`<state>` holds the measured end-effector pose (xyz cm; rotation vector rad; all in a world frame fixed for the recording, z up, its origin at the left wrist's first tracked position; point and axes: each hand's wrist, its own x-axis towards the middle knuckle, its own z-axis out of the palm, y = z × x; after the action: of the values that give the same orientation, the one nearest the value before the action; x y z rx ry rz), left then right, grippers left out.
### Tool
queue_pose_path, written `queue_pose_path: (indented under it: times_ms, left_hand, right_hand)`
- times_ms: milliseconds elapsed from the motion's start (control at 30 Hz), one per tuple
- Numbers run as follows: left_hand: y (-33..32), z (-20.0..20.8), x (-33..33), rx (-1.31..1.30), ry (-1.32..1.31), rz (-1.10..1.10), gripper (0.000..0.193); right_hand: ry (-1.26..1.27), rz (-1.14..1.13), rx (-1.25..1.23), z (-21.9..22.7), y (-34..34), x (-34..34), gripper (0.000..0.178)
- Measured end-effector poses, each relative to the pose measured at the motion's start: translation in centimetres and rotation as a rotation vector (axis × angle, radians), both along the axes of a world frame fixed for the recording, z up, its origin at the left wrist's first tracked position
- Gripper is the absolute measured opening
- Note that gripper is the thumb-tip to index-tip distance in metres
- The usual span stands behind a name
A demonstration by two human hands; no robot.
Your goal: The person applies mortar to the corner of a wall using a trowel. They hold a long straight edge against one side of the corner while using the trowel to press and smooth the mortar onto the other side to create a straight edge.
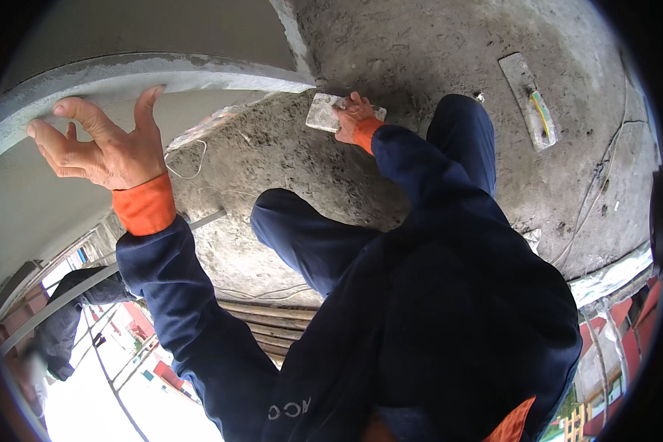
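Gripping pale block (322, 112) in right hand (355, 118); spreading left hand (103, 144) open at ledge (213, 74). Interposing knee (462, 121) between block and yellow-handled float (529, 101).

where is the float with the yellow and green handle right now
In the head view, the float lies at the upper right on the rough grey concrete, just right of the person's right knee.

Rough grey floor (449, 62), yellow-handled float (528, 103), cable (602, 177)
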<state>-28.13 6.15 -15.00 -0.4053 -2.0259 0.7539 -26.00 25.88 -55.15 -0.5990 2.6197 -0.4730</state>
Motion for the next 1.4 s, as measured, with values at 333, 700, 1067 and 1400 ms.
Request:
queue_pose_path:
  times_ms: [333, 700, 1067, 1400]
  left_hand:
    - [0.3, 0.0, -0.3, 0.015, -0.008, 0.01, 0.117]
    - [0.5, -0.2, 0.4, 0.058, -0.028, 0.082, 0.12]
    - [1.1, 0.4, 1.3, 0.026, -0.074, 0.121, 0.121]
    - [2.0, 0.3, 0.0, 0.024, -0.061, 0.104, 0.123]
  right_hand:
    - [0.041, 0.244, 0.137, -2.3, 2.5, -7.4, 0.065]
    - [-0.581, -0.764, -0.614, -7.3, 2.7, -5.1, 0.094]
    - [-0.457, -0.691, -0.791, -11.6, -5.1, -7.7, 0.078]
    - [-1.209, -1.041, -1.501, -11.3, -1.2, -10.5, 0.033]
